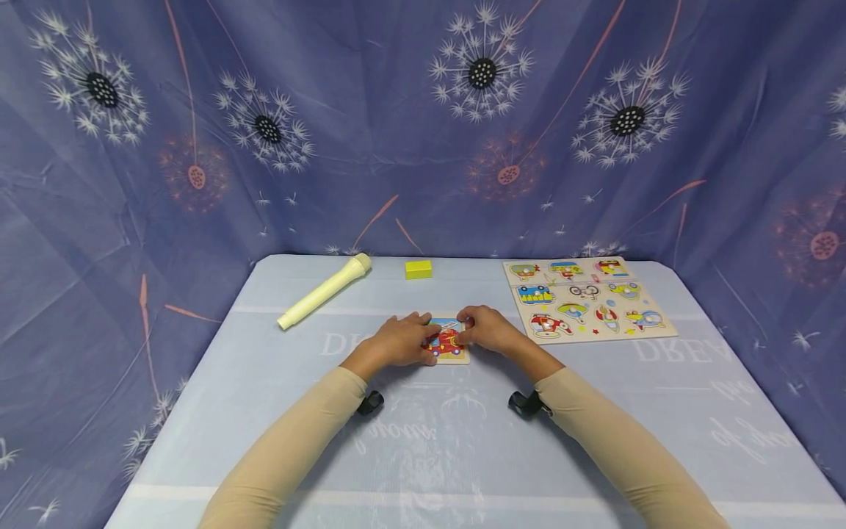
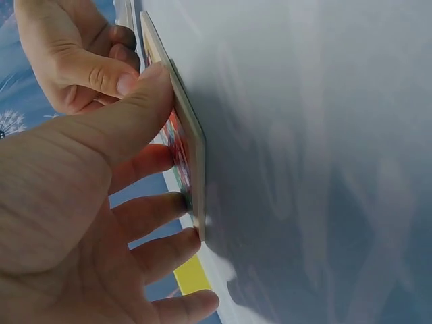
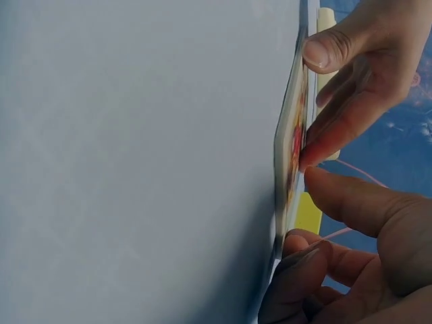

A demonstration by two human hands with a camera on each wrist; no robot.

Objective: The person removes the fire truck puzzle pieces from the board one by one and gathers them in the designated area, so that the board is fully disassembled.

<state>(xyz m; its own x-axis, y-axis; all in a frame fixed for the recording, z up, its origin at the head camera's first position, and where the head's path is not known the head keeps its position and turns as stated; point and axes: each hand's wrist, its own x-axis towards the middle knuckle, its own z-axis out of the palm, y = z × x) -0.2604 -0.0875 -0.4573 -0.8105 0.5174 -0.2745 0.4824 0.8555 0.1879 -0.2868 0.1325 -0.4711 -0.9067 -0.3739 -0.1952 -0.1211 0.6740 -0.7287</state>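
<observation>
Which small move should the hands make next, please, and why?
Probably the left hand should press gently on the small red-car board while the right hand steadies it: the left hand's fingers reach over the board's face, and the right hand's fingers are at its right side, so both seem well placed.

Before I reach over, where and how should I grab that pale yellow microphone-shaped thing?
I'd take the microphone-shaped thing around mid-handle, coming from above and gripping across its length. It lies flat and slanted, both long sides free, and its handle looks slimmer than the rounded top at the far end.
</observation>
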